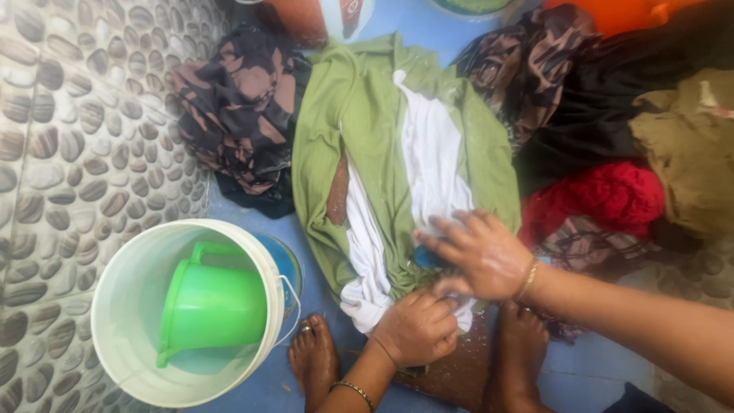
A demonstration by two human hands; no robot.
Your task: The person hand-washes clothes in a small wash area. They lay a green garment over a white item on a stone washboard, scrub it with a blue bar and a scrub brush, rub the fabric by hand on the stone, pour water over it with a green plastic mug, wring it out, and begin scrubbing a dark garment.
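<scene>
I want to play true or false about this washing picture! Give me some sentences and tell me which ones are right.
1. A green plastic jug sits inside the white plastic bucket. True.
2. Both hands rest on the olive green and white cloth. True: the left hand and the right hand press on its near end.
3. The bucket stands on the cloth. False: it stands apart, to the left of it, by the pebble-pattern wall tiles.
4. The bright red fuzzy cloth lies left of the bucket. False: it lies on the right, among the piled clothes.
5. The person wears shoes. False: the feet are bare.
</scene>
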